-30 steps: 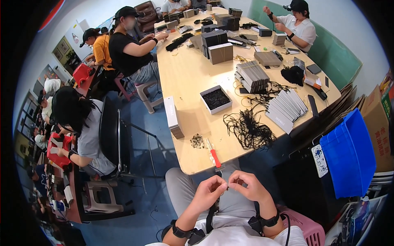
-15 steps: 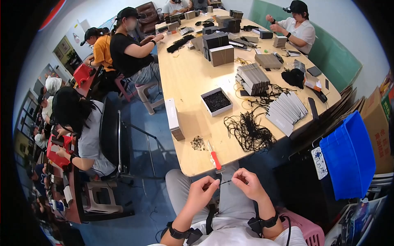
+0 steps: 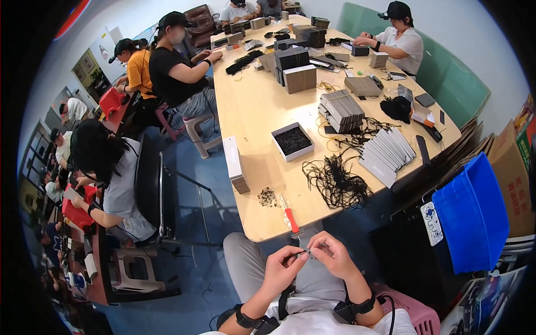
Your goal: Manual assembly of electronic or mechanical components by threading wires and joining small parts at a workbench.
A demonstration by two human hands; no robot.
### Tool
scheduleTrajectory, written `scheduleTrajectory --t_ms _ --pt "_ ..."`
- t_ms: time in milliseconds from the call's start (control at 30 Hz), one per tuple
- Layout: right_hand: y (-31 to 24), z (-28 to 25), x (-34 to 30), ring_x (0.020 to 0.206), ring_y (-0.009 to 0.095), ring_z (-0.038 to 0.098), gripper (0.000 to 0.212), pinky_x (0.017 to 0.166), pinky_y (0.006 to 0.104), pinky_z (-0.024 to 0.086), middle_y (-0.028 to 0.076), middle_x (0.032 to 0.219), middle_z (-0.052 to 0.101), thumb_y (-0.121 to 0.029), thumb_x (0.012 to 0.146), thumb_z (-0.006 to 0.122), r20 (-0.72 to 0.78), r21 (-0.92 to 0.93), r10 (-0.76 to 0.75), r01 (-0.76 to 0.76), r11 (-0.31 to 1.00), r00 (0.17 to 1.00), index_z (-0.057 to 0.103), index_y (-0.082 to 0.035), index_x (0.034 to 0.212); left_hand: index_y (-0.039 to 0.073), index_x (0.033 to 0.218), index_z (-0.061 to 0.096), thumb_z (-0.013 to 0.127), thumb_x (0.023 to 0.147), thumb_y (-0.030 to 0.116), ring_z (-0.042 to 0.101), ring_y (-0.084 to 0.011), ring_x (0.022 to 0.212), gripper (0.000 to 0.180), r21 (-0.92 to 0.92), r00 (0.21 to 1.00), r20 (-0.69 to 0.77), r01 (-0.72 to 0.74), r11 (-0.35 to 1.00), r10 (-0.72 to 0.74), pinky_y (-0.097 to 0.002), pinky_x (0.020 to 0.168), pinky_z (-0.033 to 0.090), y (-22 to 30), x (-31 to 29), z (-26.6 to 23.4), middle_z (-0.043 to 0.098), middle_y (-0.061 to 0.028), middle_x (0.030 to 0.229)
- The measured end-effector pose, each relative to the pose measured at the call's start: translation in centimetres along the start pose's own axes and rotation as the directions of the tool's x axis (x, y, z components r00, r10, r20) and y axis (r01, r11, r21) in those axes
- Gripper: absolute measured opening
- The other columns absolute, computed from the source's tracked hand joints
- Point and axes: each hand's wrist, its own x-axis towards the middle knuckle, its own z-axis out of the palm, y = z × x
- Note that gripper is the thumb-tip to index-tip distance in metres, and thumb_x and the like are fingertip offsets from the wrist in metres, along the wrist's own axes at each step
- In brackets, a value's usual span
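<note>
Closer together now: left hand (image 3: 283,266) pinching black cord (image 3: 292,256), right hand (image 3: 334,255) pinching its end. Likely cord-end handling between fingers; next calls for steady pinch.

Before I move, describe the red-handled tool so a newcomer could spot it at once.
Find the large pale wooden table in front of the person. At its near edge, just beyond the left hand, the tool lies between small loose pieces on its left and tangled black cords on its right. Its bright red handle sets it apart from both.
</note>
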Motion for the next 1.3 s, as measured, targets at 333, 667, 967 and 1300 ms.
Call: scheduleTrajectory --t_ms 333,667,967,1300 --pt "0.3 0.0 -0.5 0.072 0.009 0.054 0.011 0.065 0.0227 0.045 0.002 0.083 0.054 -0.013 0.095 0.056 0.117 0.224 0.261 -0.281 0.933 0.958 0.051 -0.004 0.097 0.003 0.097 0.059 0.060 0.091 0.014 0.033 0.0015 0.055 0.012 -0.532 0.886 0.441 0.386 0.754 -0.142 -0.0160 0.046 0.022 -0.7 1.3 -1.2 0.051 0.0066 0.072" --pt "-0.9 1.5 -1.0 0.070 0.012 0.053 0.008 0.063 0.0258 0.044 0.005 0.078 0.053 -0.007 0.094 0.053 0.010 -0.079 0.126 -0.125 0.989 0.992 0.048 -0.001 0.095 0.003 0.091 0.057 0.064 0.088 0.017 0.033 -0.0006 0.052 0.016 -0.666 0.865 0.495 0.438 0.604 -0.082 -0.0155 0.045 0.024 -2.1 1.3 -1.3 0.059 -0.0065 0.083" --pt "-2.0 2.2 -0.7 0.069 0.030 0.059 0.016 0.061 0.0348 0.048 0.014 0.079 0.058 0.004 0.081 0.061 0.069 -0.565 -0.323 0.304 0.767 0.944 0.051 0.000 0.094 0.002 0.092 0.059 0.061 0.090 0.011 0.030 -0.0015 0.047 0.009 -0.702 0.886 0.463 0.386 0.598 -0.028 -0.0176 0.043 0.022 -2.2 1.1 -1.3 0.050 0.0030 0.066" --pt "-1.7 2.5 -1.2 0.069 0.027 0.066 0.014 0.059 0.0318 0.050 0.015 0.080 0.066 0.002 0.083 0.062 -0.081 -0.484 -0.237 0.170 0.858 0.968 0.063 0.002 0.097 0.002 0.096 0.063 0.064 0.088 0.005 0.044 -0.0005 0.061 0.009 -0.507 0.965 0.260 0.174 0.844 -0.043 -0.0155 0.053 0.034 -0.1 1.2 -1.5 0.057 0.0029 0.076"
